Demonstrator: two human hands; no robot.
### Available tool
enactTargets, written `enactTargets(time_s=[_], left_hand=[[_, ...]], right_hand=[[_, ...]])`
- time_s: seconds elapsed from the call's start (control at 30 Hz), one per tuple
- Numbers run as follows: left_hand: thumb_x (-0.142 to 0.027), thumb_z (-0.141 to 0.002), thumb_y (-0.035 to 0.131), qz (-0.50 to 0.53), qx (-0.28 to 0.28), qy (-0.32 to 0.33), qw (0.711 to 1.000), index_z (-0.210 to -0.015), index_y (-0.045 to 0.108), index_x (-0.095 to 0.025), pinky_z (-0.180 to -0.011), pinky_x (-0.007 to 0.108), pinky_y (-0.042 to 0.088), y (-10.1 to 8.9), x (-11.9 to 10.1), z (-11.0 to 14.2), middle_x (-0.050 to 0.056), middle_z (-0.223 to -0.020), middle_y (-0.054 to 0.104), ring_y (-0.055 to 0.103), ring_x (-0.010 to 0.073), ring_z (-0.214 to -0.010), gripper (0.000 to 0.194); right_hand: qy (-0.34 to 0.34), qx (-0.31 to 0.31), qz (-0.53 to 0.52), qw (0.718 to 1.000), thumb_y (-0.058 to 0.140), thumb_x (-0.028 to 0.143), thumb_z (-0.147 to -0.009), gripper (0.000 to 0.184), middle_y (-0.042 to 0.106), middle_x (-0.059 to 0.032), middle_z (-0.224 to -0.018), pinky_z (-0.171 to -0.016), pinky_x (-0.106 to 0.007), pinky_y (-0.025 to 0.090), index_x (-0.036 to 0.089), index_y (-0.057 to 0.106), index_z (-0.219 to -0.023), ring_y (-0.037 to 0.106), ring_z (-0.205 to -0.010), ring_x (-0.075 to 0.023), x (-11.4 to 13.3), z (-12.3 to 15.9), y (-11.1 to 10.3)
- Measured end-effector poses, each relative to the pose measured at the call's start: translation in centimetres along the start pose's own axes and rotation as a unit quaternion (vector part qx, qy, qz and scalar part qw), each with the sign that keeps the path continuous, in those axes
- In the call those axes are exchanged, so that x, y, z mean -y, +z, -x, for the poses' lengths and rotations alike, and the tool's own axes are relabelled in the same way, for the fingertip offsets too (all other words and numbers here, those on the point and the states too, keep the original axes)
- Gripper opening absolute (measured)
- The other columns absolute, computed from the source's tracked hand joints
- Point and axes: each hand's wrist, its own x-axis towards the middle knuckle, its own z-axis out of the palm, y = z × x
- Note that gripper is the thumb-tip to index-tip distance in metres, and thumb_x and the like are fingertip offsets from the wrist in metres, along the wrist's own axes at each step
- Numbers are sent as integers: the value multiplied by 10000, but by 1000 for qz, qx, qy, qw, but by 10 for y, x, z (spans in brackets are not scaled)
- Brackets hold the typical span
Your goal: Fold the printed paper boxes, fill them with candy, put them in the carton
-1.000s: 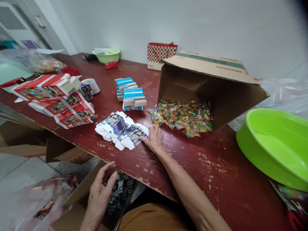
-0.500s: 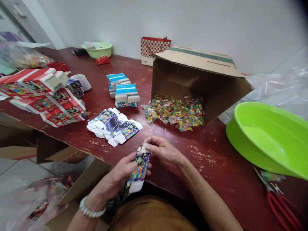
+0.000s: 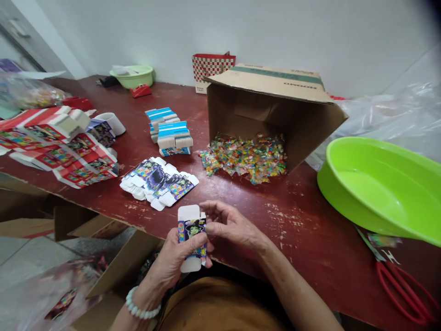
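Observation:
A small purple cardboard box point(image 3: 195, 227) with a green-faced witch printed on it is gripped in my left hand point(image 3: 170, 253), the thumb lying across its front. White flaps stick out at its top and bottom. At the box's right edge is my right hand point(image 3: 237, 227), its thumb tip touching or nearly touching the edge and its fingers loosely curled and apart. Just beyond the hands lies a pile of flattened purple cartons point(image 3: 158, 181). Small wrapped candies point(image 3: 246, 156) spill from a cardboard box point(image 3: 303, 133) lying on its side.
Bundled red cartons point(image 3: 65, 147) stand at left, near a white tape roll point(image 3: 112, 123). Blue carton bundles point(image 3: 172, 135) sit mid-table. A green basin point(image 3: 330, 202) and red-handled scissors point(image 3: 403, 294) are at right. Open cardboard boxes point(image 3: 113, 266) stand below the table edge.
The purple box has turned in my left hand, its front now facing me with a flap standing up. My right hand has let go of the top flap and shifted to the side edge.

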Motion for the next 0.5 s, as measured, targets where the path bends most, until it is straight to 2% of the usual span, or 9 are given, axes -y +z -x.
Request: enactTargets(time_s=[0.07,0.1,0.2,0.27,0.37,0.43,0.5], left_hand=[[-399,-668,850,-4,-23,3,1000,-777,667,-127,-464,240,522,-1,3,-4,23,-613,707,645,151,-453,346],[-401,-672,848,-17,-32,12,999,-774,666,-124,-490,228,528,-1,4,-6,21,-624,708,650,141,-485,347],[-355,-707,832,-64,-69,88,992,-939,668,-138,-656,202,563,2,4,-9,39,-844,761,705,144,-727,357],[-317,-694,838,-55,-108,150,981,-1102,588,-190,-732,237,587,6,4,-8,34,-970,765,720,164,-839,495],[-290,-672,840,-42,-162,210,963,-1202,472,-247,-712,279,612,13,5,-3,15,-964,762,738,179,-802,647],[-291,-680,829,-62,-182,229,954,-1220,493,-248,-734,266,609,15,6,-1,30,-1008,759,742,187,-838,637],[-306,-688,822,-79,-190,231,951,-1207,549,-240,-746,247,602,13,6,0,46,-1077,753,736,195,-891,590]], right_hand=[[16,-27,23,999,692,409,-830,291,624,10,-747,-554,-232,444,194,660,-1023,536,-562,-97,-4,2,7],[7,-62,48,997,667,400,-841,238,604,15,-704,-534,-227,426,180,670,-930,515,-541,-93,-5,2,9],[-42,-168,137,975,633,345,-838,193,642,-10,-747,-578,-228,433,161,674,-798,541,-616,-107,-4,1,13],[-38,-185,153,970,610,338,-848,192,672,-22,-784,-609,-236,452,158,679,-851,566,-647,-117,-2,0,12],[-21,-207,123,970,648,327,-820,282,671,-7,-793,-628,-244,469,174,621,-1056,585,-663,-127,-2,-1,11],[-33,-224,94,970,683,320,-794,390,654,9,-795,-641,-246,470,201,563,-1146,591,-693,-134,-5,-2,13],[-53,-214,73,973,692,333,-793,351,638,14,-789,-641,-243,456,214,581,-1104,581,-701,-133,-9,-3,16]])
